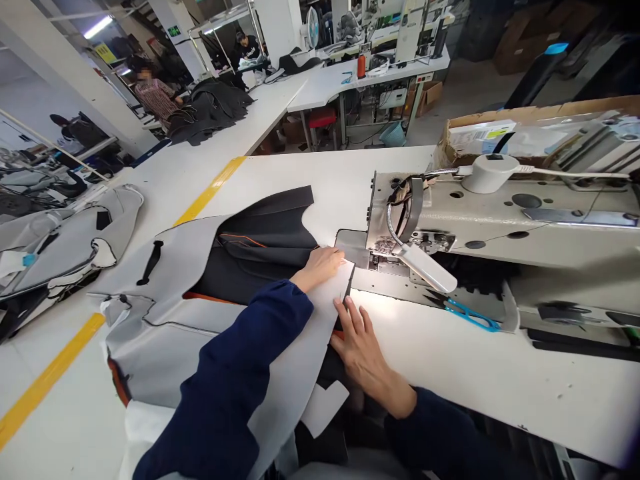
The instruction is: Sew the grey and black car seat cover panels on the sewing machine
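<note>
A: Quickly, hands first. Left hand (pixel 320 265)?

B: Flat, fingers together, palm down on the grey fabric panel (pixel 300 347), fingertips at its edge just beside the sewing machine (pixel 500 213) foot. Grips nothing, only presses.

A: Right hand (pixel 361 347)?

B: Open too, fingers slightly spread, lying on the same panel's right edge, nearer the body. Holds nothing.

A: Where's the fabric?

B: On the white surface (pixel 450 360), left of the machine head. Grey panel on top, black fabric (pixel 265 247) with orange stitching under it, leading edge touching the needle plate.

A: Counts?

B: Two hands, both in dark blue sleeves. One machine with one gooseneck lamp (pixel 427 267), lit. One pair of blue-handled snips (pixel 470 315) on the machine bed, right of the lamp. One cardboard box (pixel 525 120) behind the machine. Another grey pile (pixel 65 247) far left. Two people at the back tables.
</note>
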